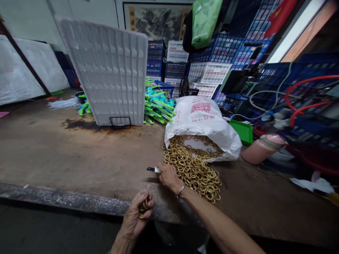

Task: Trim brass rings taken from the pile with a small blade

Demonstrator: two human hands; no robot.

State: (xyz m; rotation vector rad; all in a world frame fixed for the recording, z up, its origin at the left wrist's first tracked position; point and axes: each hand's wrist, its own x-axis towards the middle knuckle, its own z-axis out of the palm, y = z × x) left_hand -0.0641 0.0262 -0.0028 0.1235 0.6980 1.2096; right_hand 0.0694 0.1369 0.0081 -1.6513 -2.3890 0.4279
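Observation:
My left hand (136,213) is curled closed around several brass-coloured rings (143,209), held just over the front edge of the workbench. My right hand (170,177), with a metal bracelet at its wrist, grips a small knife (153,169) whose dark blade points left. Most of the knife's handle is hidden by the fingers. Beside this hand lies a heap of the same rings (197,173), spilling from the mouth of a white woven sack (201,116) with red print.
A pale ribbed tray (111,74) stands upright in a black wire stand (120,122) on the workbench (66,155). Green and turquoise pieces (159,106) are piled behind it. To the right are a green tray (241,132), a pink container (262,150) and hoses. Stacked crates (208,72) line the back.

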